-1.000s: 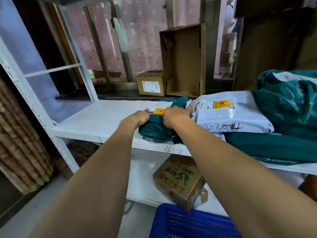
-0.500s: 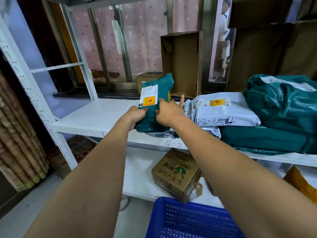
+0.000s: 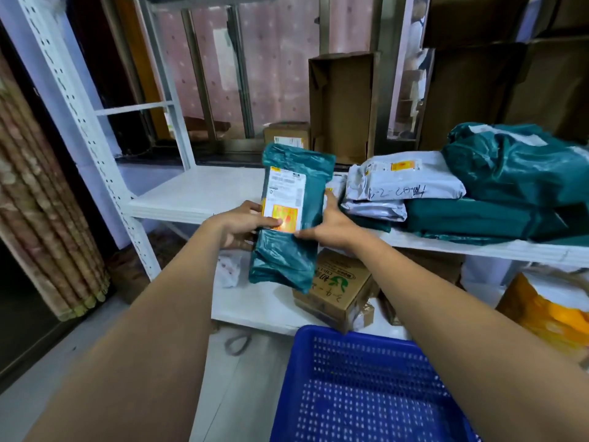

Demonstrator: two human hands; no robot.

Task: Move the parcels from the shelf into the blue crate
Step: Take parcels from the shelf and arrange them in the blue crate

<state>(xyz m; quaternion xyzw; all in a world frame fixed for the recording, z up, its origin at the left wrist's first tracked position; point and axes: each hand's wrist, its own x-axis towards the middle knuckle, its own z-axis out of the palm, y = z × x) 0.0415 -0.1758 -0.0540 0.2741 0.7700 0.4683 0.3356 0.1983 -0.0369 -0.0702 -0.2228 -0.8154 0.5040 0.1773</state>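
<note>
Soft daylight comes through the pink dotted window curtain (image 3: 280, 68) ahead of me; the room's upper right stays dim. My forearms look stretched by wide-angle distortion, the white metal shelf upright (image 3: 79, 122) bows, and edges blur slightly.

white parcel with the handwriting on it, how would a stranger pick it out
Look at the white shelf, at the heap of parcels on its right half. The white parcel lies on top, left of the big green bag. Black handwriting along its front edge marks it out.
</note>
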